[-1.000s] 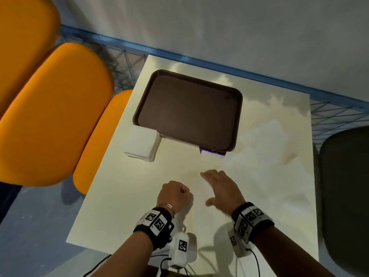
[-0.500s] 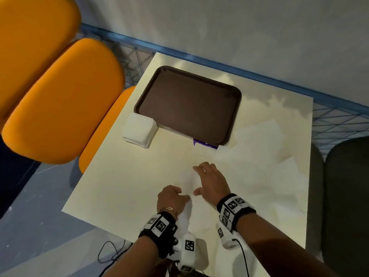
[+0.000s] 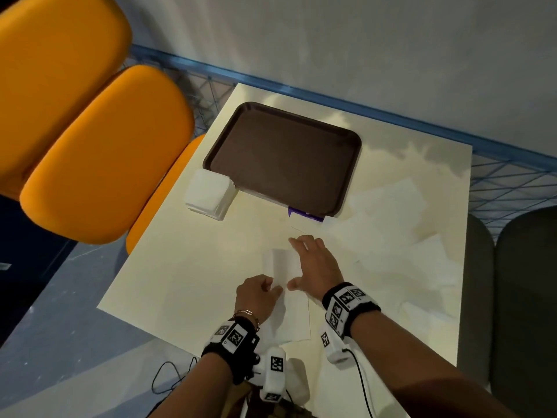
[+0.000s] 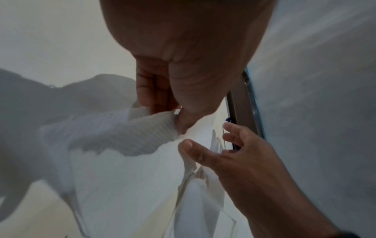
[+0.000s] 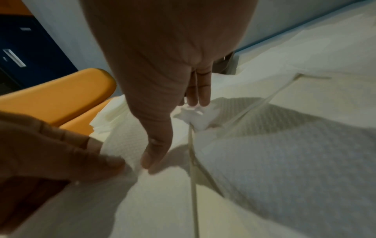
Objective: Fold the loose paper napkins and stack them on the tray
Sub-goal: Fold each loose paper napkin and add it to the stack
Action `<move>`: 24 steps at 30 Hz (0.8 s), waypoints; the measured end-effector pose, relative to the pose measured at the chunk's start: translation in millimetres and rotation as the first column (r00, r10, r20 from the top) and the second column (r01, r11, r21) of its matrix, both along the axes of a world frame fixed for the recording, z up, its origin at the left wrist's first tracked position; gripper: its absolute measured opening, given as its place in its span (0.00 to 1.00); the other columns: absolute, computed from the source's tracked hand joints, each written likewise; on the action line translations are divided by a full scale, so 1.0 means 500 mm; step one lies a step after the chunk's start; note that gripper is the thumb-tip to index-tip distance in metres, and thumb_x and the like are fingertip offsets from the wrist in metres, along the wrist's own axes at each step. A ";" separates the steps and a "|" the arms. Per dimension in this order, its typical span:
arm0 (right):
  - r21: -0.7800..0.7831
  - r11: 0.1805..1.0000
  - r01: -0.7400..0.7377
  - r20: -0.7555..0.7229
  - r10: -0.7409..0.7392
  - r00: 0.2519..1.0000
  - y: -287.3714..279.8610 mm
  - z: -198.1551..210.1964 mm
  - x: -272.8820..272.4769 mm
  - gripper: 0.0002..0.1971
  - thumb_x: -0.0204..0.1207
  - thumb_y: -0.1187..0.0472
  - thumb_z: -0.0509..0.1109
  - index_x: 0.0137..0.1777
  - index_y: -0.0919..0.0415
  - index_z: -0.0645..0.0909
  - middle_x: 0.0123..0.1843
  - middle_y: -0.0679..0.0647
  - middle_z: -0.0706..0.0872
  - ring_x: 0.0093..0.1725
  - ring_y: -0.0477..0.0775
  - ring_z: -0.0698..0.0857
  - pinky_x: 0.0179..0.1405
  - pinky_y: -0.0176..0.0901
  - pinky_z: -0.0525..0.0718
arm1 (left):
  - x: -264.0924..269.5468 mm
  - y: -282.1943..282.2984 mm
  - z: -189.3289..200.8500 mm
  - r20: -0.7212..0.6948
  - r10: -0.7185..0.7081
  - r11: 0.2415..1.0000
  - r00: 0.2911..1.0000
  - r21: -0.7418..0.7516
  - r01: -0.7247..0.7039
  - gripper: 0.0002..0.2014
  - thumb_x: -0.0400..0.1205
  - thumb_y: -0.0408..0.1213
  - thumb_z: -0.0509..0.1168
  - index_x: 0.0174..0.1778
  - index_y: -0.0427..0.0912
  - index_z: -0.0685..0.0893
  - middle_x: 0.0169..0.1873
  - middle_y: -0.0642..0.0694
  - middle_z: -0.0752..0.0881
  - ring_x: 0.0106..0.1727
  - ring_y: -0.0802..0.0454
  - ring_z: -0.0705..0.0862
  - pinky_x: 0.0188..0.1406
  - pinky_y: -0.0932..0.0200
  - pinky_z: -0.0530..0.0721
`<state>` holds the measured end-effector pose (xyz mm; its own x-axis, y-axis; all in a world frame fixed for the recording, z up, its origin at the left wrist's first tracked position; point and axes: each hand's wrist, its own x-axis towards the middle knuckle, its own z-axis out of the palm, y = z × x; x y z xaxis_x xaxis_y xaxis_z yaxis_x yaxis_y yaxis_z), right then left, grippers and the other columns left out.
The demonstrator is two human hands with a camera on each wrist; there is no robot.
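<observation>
A white paper napkin [image 3: 284, 267] lies near the table's front edge, partly folded over. My left hand [image 3: 260, 292] pinches its lifted edge between thumb and fingers, and the left wrist view shows that napkin edge [image 4: 154, 122] in the pinch. My right hand [image 3: 315, 262] lies flat with straight fingers on the same napkin [image 5: 264, 153], just right of the left hand. The brown tray [image 3: 346, 179] sits at the back of the table with nothing on its surface. A stack of folded napkins [image 3: 209, 197] lies by the tray's near left corner.
Loose white napkins [image 3: 391, 206] are spread over the right half of the cream table [image 3: 180, 267]. A purple-edged item [image 3: 304, 217] peeks from under the tray's front rim. Orange chairs [image 3: 99, 158] stand left, a grey chair [image 3: 524, 297] right, a wall behind.
My left hand has lifted the napkin's edge and carried it over toward the right hand, so a folded flap now shows. The right hand stays flat on the napkin.
</observation>
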<state>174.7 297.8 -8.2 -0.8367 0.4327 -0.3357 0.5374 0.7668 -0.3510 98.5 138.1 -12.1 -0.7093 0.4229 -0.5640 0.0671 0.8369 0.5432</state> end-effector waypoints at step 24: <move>-0.827 0.529 0.192 -0.197 -0.592 0.781 -0.024 0.404 0.044 0.11 0.77 0.57 0.85 0.56 0.59 0.90 0.46 0.62 0.96 0.42 0.58 0.89 0.51 0.53 0.89 | -0.152 -0.057 0.375 0.385 -0.118 0.733 0.915 0.655 -0.181 0.11 0.80 0.34 0.77 0.54 0.30 0.91 0.51 0.32 0.93 0.47 0.40 0.91 0.47 0.46 0.91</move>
<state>196.8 286.0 194.0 -0.7697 0.5205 -0.3696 0.3586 -0.1264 -0.9249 22.3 109.6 175.1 -0.5232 0.7714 -0.3624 -0.2858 0.2418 0.9273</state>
